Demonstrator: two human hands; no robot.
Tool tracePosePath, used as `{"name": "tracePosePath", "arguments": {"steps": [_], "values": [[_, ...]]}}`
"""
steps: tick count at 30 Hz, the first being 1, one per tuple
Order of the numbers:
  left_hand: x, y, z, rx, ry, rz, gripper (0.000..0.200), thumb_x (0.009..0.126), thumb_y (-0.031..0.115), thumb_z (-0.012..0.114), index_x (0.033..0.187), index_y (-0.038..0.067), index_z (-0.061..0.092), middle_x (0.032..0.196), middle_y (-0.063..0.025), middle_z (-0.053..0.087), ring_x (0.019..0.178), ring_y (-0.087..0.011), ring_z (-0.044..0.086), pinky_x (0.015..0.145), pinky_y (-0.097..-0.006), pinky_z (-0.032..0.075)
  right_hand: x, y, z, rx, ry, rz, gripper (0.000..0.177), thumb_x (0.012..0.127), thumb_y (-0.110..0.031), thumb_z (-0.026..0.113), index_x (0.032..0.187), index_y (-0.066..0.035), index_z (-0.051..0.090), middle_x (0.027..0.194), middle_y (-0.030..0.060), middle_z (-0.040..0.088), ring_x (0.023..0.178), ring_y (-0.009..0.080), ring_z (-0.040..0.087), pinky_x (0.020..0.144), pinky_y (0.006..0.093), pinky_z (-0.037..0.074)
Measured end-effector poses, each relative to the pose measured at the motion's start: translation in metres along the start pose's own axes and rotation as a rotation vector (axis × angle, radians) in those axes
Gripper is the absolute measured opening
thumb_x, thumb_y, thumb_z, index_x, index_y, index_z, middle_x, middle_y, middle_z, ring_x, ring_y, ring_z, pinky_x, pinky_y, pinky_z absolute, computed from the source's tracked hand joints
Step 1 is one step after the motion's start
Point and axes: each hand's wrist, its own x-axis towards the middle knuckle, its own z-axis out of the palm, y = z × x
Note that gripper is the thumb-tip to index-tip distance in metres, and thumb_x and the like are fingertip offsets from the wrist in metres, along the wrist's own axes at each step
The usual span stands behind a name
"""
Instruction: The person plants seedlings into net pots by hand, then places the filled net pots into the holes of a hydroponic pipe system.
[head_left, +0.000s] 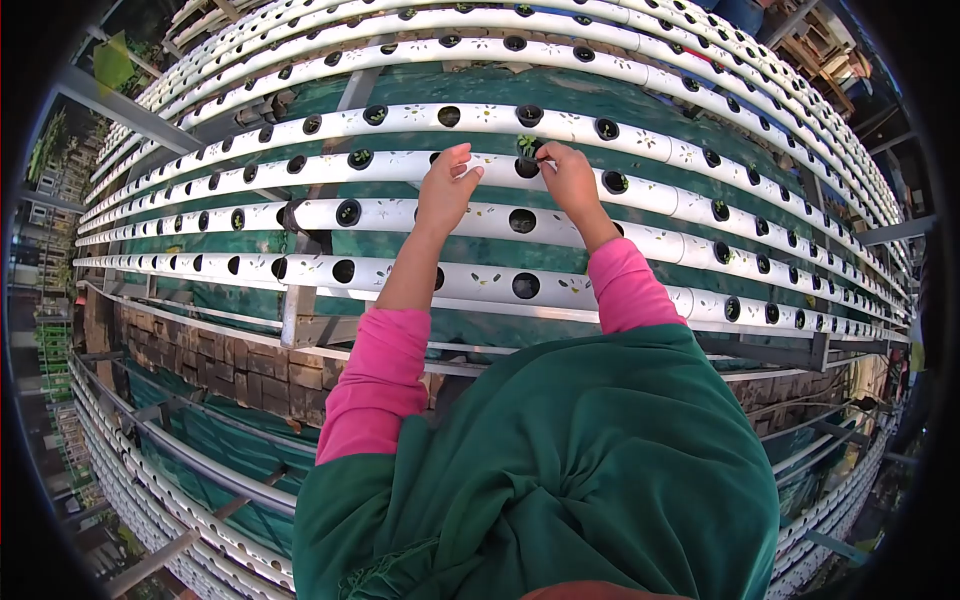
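Observation:
My right hand (572,184) pinches the rim of a small dark net pot with a green seedling (527,146), right over a round hole (526,168) in a white pipe (640,196). To the left, my left hand (446,192) hovers above the same pipe. Its thumb stands apart from the fingers and nothing is in it. The hand and wrist partly cover another hole of that pipe. Nearer to me, the neighbouring pipe has a hole (522,220) that looks dark, without leaves.
Many parallel white pipes with holes, some holding seedlings, run across on a metal frame (297,318). Green sheeting (480,90) lies beneath them. A brick-like paved strip (220,365) runs on the near side. More pipes (190,520) stand at the lower left.

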Motion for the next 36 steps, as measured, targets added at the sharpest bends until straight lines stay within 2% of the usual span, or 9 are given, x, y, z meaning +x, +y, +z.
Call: {"name": "tracePosePath", "arguments": {"steps": [6,9,13,17,23,25,28,31,36], "values": [[-0.018,-0.014,-0.052,0.123,0.004,-0.035,0.05,0.081,0.017,0.068,0.128,0.004,0.053,0.121,-0.0144,0.06,0.109,-0.0244,0.058,0.091,-0.0339,0.046,-0.011,-0.007,-0.005,-0.167,-0.061,0.001,0.026,0.072,-0.008,0.069,0.097,-0.013,0.065,0.094,0.009,0.065,0.087,0.0338,0.059,0.074,0.0443,0.051],[-0.034,-0.018,-0.067,0.434,-0.116,0.045,0.06,0.072,0.016,0.075,0.128,0.007,0.053,0.122,-0.0165,0.056,0.114,-0.0335,0.053,0.096,-0.0408,0.044,-0.009,-0.015,-0.009,-0.139,-0.048,-0.045,0.027,0.073,-0.009,0.07,0.099,-0.013,0.066,0.096,0.0092,0.064,0.088,0.0338,0.058,0.074,0.0445,0.051],[-0.044,-0.031,-0.063,0.785,-0.17,0.128,0.063,0.065,0.016,0.078,0.124,0.009,0.056,0.12,-0.0152,0.054,0.115,-0.0345,0.047,0.099,-0.0409,0.041,-0.004,-0.039,-0.011,-0.073,-0.111,-0.06,0.023,0.074,-0.011,0.07,0.097,-0.012,0.066,0.095,0.0098,0.064,0.087,0.0339,0.058,0.073,0.0442,0.05],[-0.037,-0.041,-0.07,0.77,-0.176,0.166,0.06,0.065,0.015,0.078,0.12,0.008,0.057,0.118,-0.0149,0.055,0.112,-0.0348,0.05,0.098,-0.0409,0.042,-0.003,-0.063,-0.005,0.0,-0.159,-0.082,0.02,0.075,-0.012,0.07,0.095,-0.011,0.066,0.094,0.0105,0.064,0.087,0.0347,0.058,0.075,0.0443,0.05],[-0.031,-0.03,-0.085,0.434,-0.106,0.052,0.052,0.069,0.016,0.075,0.116,0.005,0.057,0.114,-0.0112,0.056,0.104,-0.0279,0.057,0.091,-0.0377,0.048,-0.013,-0.073,0.004,0.206,-0.218,-0.022,0.017,0.077,-0.013,0.069,0.093,-0.009,0.067,0.092,0.0148,0.064,0.087,0.0337,0.059,0.078,0.0413,0.048],[-0.027,-0.015,-0.09,-0.021,-0.114,-0.152,0.049,0.074,0.017,0.074,0.117,0.001,0.054,0.111,-0.0094,0.054,0.098,-0.0208,0.06,0.087,-0.0337,0.049,-0.019,-0.074,0.006,0.225,-0.251,0.004,0.017,0.077,-0.014,0.069,0.093,-0.008,0.067,0.091,0.0153,0.064,0.086,0.0331,0.059,0.077,0.0408,0.048],[-0.024,-0.003,-0.08,-0.388,-0.08,-0.248,0.048,0.081,0.017,0.072,0.12,-0.001,0.05,0.107,-0.0067,0.052,0.096,-0.0157,0.059,0.083,-0.0312,0.051,-0.026,-0.083,0.005,0.255,-0.261,-0.017,0.017,0.077,-0.015,0.07,0.092,-0.008,0.068,0.09,0.0159,0.064,0.085,0.0319,0.06,0.075,0.0401,0.048],[-0.017,0.008,-0.064,-0.467,-0.109,-0.26,0.045,0.085,0.015,0.067,0.123,0.0,0.047,0.105,-0.0074,0.054,0.095,-0.0164,0.059,0.081,-0.0314,0.052,-0.028,-0.092,0.003,0.288,-0.291,0.029,0.02,0.075,-0.016,0.072,0.092,-0.008,0.068,0.094,0.0149,0.064,0.088,0.0324,0.059,0.078,0.0401,0.047],[-0.009,0.024,-0.035,-0.607,-0.133,-0.279,0.046,0.085,0.017,0.068,0.122,0.0,0.046,0.104,-0.0078,0.053,0.095,-0.0177,0.059,0.079,-0.0345,0.054,-0.031,-0.094,-0.002,0.166,-0.1,-0.069,0.025,0.07,-0.019,0.077,0.091,-0.009,0.068,0.106,0.0102,0.063,0.1,0.0326,0.054,0.084,0.0419,0.046]]}}
